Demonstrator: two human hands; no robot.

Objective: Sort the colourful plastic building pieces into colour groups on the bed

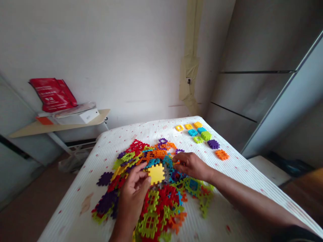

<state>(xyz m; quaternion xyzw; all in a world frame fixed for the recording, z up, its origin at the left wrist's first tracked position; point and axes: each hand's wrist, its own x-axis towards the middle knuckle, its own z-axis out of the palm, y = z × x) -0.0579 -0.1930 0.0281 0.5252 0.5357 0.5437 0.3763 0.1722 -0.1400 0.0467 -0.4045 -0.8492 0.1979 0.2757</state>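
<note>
Between the thumb and fingers of my left hand (135,185) is a yellow square building tile (156,174) with notched edges, held over the pile. My right hand (190,165) reaches into the right side of the heap, its fingers curled down. Bits of orange show beside those fingertips, but what they grip, if anything, is hidden. The heap of interlocking plastic pieces (151,201) spreads under and around both hands, in red, green, orange, blue, purple and yellow. Some are solid, others window-like frames. A purple tile (105,178) lies at the heap's left edge.
On the white dotted bedspread (121,132), separate tiles lie toward the far right, among them a purple tile (213,144) and an orange tile (222,154). A small side table (103,116) at left bears a red bag (52,94) and a white box (89,116). A cabinet (242,94) stands right.
</note>
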